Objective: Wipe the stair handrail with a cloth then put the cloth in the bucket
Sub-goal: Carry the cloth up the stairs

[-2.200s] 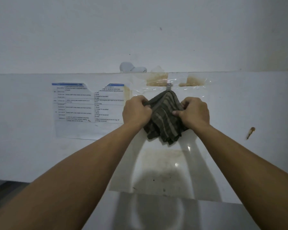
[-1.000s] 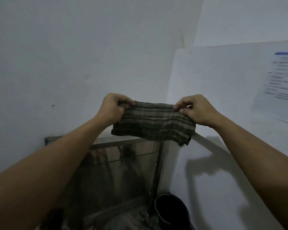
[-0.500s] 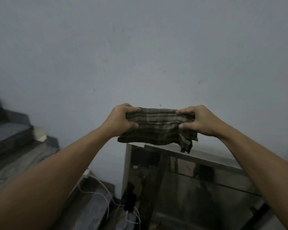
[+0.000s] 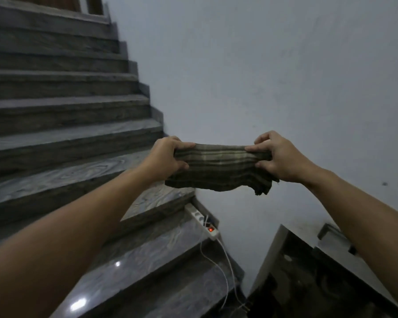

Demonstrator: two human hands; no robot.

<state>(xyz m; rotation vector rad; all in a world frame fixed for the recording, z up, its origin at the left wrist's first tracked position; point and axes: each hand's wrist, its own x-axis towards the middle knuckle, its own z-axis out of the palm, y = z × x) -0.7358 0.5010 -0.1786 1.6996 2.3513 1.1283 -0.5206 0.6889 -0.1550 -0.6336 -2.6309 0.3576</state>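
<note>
Since half a second ago the view has swung left: grey stairs (image 4: pixel 62 138) now fill the left side, and the glass panel (image 4: pixel 319 278) with its metal top rail (image 4: pixel 333 235) has slid to the lower right corner, cut off by the picture's edge. What lies behind the dark glass is too murky to make out. No bucket shows.

Both hands hold the cloth (image 4: pixel 218 168) up in the air in front of the pale wall (image 4: pixel 262 76), well above the steps. Left hand (image 4: pixel 168 157) is clenched around one end, right hand (image 4: pixel 278 157) pinches the other between thumb and fingers. It is stretched flat between them, dark olive with lighter stripes running lengthwise, its lower edge hanging loose and a ragged corner drooping under the right hand.

A white power strip (image 4: pixel 205 222) with a red light lies on a step against the wall, thin white cables (image 4: pixel 225 267) trailing down from it.
</note>
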